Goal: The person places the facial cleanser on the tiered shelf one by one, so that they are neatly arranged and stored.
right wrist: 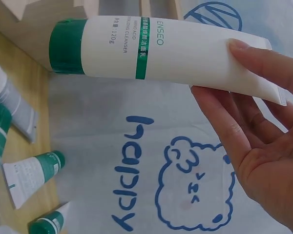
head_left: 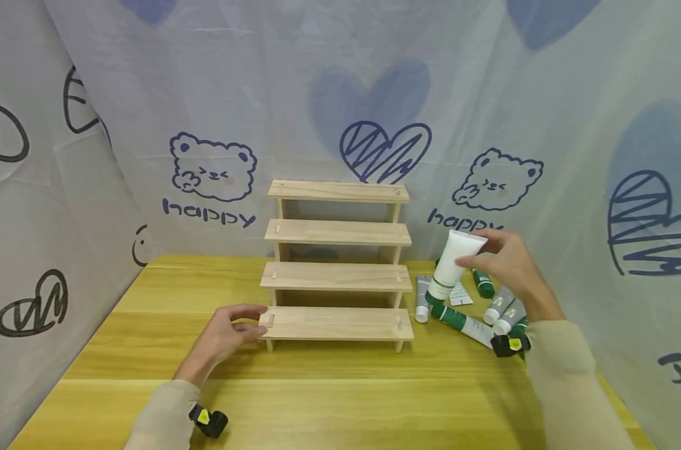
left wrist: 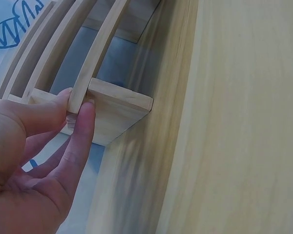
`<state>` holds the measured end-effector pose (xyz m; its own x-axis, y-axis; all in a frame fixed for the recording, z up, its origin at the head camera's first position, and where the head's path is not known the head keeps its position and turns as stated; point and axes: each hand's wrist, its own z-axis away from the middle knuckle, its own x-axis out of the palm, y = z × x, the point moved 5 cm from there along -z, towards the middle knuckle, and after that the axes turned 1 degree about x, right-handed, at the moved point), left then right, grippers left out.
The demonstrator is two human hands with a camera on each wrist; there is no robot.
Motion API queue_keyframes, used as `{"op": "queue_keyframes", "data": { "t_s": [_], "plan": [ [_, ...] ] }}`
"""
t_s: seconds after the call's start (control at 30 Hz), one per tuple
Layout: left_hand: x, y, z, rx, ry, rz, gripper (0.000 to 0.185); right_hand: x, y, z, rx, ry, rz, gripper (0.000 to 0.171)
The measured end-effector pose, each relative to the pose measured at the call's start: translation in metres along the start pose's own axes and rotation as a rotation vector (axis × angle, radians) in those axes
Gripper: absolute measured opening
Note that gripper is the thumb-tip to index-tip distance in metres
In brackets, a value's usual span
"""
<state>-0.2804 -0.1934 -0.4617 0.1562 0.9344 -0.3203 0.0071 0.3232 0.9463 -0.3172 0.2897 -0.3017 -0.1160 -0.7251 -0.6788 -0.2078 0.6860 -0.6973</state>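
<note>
A wooden stepped rack (head_left: 337, 232) with several tiers stands at the middle of the yellow table (head_left: 340, 400). My left hand (head_left: 256, 325) pinches the left end of its lowest step; in the left wrist view the thumb and forefinger (left wrist: 80, 141) close on that board's end (left wrist: 118, 100). My right hand (head_left: 487, 247) holds a white tube with a green cap (head_left: 452, 265) by its crimped end, cap down, in the air just right of the rack. In the right wrist view the tube (right wrist: 151, 51) lies across my fingertips (right wrist: 210, 105).
Several more grey, white and green tubes (head_left: 465, 323) lie in a loose pile on the table right of the rack, below my right hand; some show in the right wrist view (right wrist: 31, 173). Printed cloth (head_left: 217, 169) hangs close behind and on both sides.
</note>
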Motion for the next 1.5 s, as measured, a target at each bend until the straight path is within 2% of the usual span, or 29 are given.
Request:
{"op": "queue_keyframes", "data": {
  "t_s": [0.57, 1.27, 1.5],
  "plan": [
    [0.000, -0.003, 0.000, -0.015, -0.004, -0.008, 0.047, -0.013, -0.039, -0.022, 0.019, 0.041, -0.007, 0.061],
    [0.000, 0.000, 0.001, 0.014, -0.023, 0.024, 0.047, -0.014, -0.070, -0.044, 0.031, 0.101, -0.039, 0.065],
    [-0.001, -0.004, 0.000, 0.000, -0.021, 0.007, 0.047, -0.012, -0.082, -0.053, -0.002, 0.097, -0.056, 0.064]
  ]
}}
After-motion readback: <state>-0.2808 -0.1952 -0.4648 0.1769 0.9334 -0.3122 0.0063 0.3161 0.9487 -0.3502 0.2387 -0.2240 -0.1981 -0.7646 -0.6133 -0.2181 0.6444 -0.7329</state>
